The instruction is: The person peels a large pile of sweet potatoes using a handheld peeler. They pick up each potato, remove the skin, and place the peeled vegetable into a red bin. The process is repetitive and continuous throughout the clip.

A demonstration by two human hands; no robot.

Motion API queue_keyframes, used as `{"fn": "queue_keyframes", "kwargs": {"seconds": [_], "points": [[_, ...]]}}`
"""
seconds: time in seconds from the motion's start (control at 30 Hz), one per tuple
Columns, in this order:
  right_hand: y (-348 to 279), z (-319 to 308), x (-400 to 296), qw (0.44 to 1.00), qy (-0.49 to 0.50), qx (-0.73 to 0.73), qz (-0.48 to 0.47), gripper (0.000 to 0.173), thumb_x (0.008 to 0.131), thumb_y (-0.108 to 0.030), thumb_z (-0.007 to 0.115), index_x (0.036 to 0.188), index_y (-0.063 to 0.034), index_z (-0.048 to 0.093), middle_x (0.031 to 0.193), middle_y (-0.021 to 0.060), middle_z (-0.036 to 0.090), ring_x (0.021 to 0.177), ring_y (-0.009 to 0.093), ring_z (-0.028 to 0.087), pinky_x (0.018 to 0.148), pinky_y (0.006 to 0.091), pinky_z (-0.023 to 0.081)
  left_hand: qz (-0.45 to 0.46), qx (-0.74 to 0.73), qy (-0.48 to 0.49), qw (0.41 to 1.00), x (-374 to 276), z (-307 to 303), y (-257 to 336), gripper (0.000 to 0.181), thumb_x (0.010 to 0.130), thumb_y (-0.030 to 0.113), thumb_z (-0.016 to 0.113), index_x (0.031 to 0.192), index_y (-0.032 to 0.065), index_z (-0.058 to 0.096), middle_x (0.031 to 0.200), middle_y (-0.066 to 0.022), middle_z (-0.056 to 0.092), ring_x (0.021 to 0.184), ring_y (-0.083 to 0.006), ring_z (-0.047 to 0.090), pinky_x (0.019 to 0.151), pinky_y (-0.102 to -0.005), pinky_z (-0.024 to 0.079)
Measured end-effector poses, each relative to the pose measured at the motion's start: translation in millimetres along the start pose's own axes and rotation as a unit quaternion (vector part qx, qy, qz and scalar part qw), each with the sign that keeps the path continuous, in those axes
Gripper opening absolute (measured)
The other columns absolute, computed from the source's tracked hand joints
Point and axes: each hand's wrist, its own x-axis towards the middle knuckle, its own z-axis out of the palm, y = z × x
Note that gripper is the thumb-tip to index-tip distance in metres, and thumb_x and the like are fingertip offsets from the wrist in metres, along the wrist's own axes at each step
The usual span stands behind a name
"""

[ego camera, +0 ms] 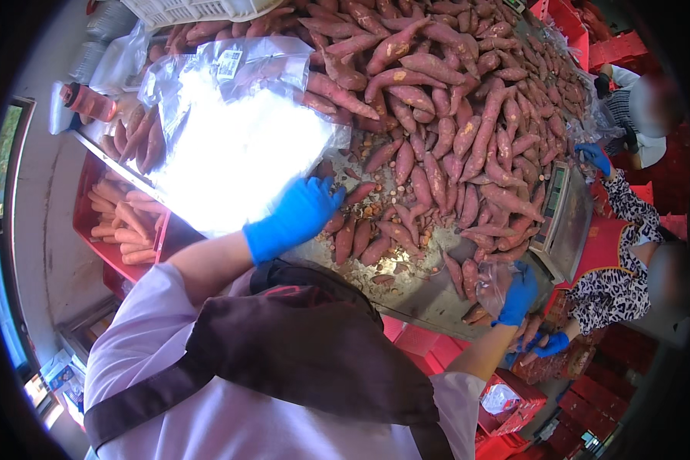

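My left hand [296, 215], in a blue glove, is over the right edge of a pile of clear plastic bags [236, 144], which glares white in the light. Its fingers are bent, and whatever lies under the palm is hidden. Just beyond the fingertips are small sweet potatoes [361, 193]. My right hand [517, 293], also blue-gloved, grips a crumpled clear plastic bag [493, 282] at the table's near right side. Two sweet potatoes [470, 277] lie beside that bag. A big heap of red-skinned sweet potatoes [437, 115] covers the metal table [405, 307] beyond my hands.
A digital scale [563, 213] stands at the right. Next to it a co-worker's gloved hands [595, 158] show; another person is farther back. Left are a red crate [83, 221] of peeled orange roots [129, 224], a red bottle [89, 102] and a white basket [198, 10].
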Motion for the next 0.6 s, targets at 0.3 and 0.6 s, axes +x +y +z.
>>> {"fn": "queue_keyframes", "kwargs": {"seconds": [0.3,0.6], "points": [[-8.0,-55.3,-39.5,0.989,0.139,-0.044,0.008,0.033,0.093,-0.008,0.041,0.121,0.0003,0.055,0.116,0.0142,0.061,0.103,0.027,0.058,0.091,0.0341,0.043,0.009,-0.037,-0.006,0.999,40.0,71.5,-19.9,0.019,0.073,0.016,0.061,0.088,0.0067,0.067,0.118,-0.0166,0.055,0.072,-0.0294,0.063,0.06,-0.0404,0.052],[-93.0,24.8,-72.7,0.989,0.129,0.042,-0.053,0.023,0.093,-0.013,0.047,0.105,0.0024,0.059,0.117,0.0113,0.059,0.102,0.018,0.055,0.089,0.0284,0.043,-0.055,-0.68,0.061,0.729,52.2,-2.6,-13.7,0.068,0.077,0.019,0.067,0.136,0.0047,0.036,0.142,-0.0128,0.039,0.128,-0.0258,0.04,0.105,-0.0354,0.032]]}}
